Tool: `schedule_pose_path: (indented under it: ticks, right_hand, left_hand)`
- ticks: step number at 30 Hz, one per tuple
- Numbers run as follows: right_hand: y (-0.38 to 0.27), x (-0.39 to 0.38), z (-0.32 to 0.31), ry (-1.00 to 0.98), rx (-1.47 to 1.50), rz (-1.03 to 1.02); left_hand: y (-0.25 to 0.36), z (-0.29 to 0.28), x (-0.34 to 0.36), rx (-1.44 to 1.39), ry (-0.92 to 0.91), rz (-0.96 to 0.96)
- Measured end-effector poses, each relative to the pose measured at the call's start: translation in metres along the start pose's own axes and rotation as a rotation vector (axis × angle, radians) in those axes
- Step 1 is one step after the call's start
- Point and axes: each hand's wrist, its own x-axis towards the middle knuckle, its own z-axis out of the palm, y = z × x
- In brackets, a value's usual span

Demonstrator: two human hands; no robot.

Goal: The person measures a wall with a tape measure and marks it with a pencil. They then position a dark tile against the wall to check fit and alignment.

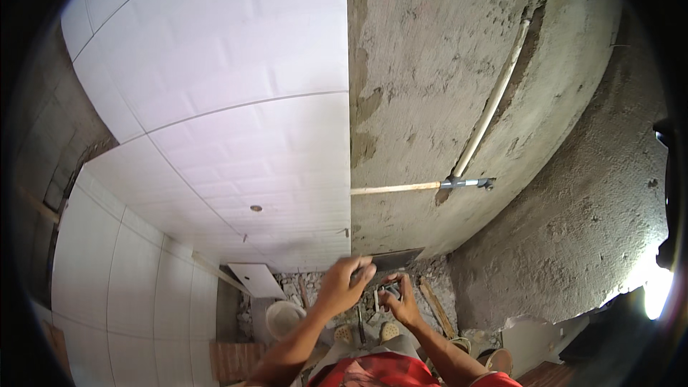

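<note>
My left hand (347, 285) is raised in front of the wall's foot, its fingers curled together and slightly blurred. Whatever it may hold is hidden. Close beside it, my right hand (403, 307) has its fingers bent around a small grey-and-white piece (389, 291), too small to name. A gap separates the two hands. Behind them, a dark flat slab (395, 259) lies at the base of the bare wall. Below, between my feet, a dark-handled tool (361, 326) rests on the rubble.
White tiles (244, 122) cover the wall's left part; rough cement (423, 72) with a pale pipe (494, 100) forms the right. A white bucket (285, 319), a loose white tile (256, 281) and a wooden plank (437, 307) stand around my feet. A bright lamp (658, 290) shines at right.
</note>
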Motion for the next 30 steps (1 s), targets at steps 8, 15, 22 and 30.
schedule_pose_path:
  ticks: [8, 15, 22, 30]
  right_hand:
    - [-0.030, -0.026, 0.004, 0.025, -0.650, -0.446]
    - [-0.027, -0.048, -0.014, -0.027, -0.735, -0.302]
    - [-0.022, -0.080, -0.050, 0.022, -0.523, -0.280]
    - [-0.021, -0.081, -0.150, 0.086, -0.703, 0.114]
  left_hand:
    - [-0.081, 0.085, -0.069, -1.105, -0.195, -0.807]
    - [-0.077, 0.105, -0.067, -1.559, -0.430, -1.021]
    - [-0.079, 0.144, -0.074, -1.700, -0.525, -0.931]
    - [-0.076, 0.156, -0.086, -1.695, -0.390, -0.891]
